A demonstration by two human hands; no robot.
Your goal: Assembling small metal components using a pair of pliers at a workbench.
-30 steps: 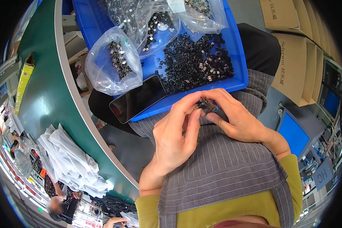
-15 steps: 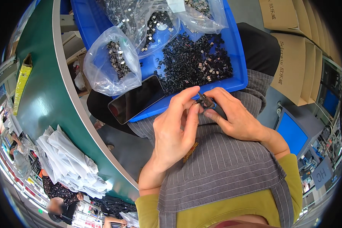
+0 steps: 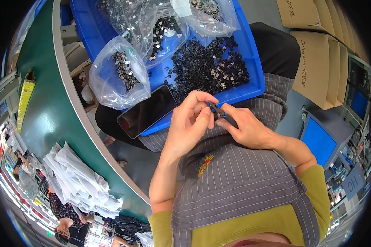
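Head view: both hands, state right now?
Right hand: closed, holding a dark-handled tool.
Left hand: partly curled, by the tool's tip; whether it pinches anything cannot be told.

Left hand (image 3: 189, 119) and right hand (image 3: 251, 129) curl close together.

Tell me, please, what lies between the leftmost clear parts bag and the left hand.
The head view shows a dark phone between the bag and the left hand.

I see 1 L hand (image 3: 189, 118), 1 R hand (image 3: 249, 130), 1 tool (image 3: 229, 120), 1 phone (image 3: 148, 114), 1 tray (image 3: 257, 70). Min. 3 clear bags (image 3: 104, 80); blk pcs (image 3: 198, 68) uncountable.
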